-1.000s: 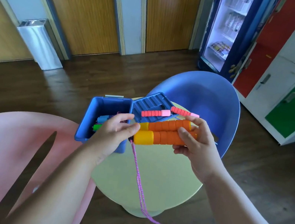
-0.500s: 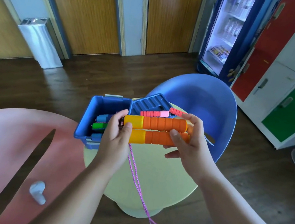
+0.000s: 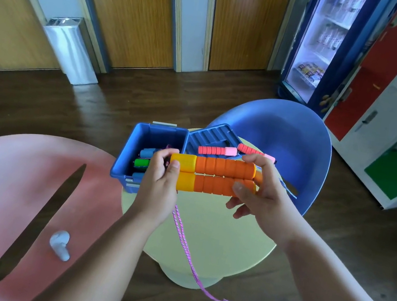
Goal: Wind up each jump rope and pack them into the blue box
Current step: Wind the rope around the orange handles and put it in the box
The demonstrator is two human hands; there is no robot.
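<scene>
1. Paired orange handles (image 3: 221,178), above bench (image 3: 217,232), are gripped by R hand (image 3: 261,190); yellow caps (image 3: 184,165) are pinched by L hand (image 3: 160,186).
2. Loose purple cord (image 3: 184,242), hanging to floor, is best wound snug round handles.
3. Open blue box (image 3: 124,161): bench's far-left edge.

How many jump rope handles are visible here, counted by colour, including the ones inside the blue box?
Orange handles: 2
Pink handles: 2
Blue handles: 2, inside the blue box
Green handles: 1, inside the box
Total: 7 handles visible; the box may hide more.
</scene>
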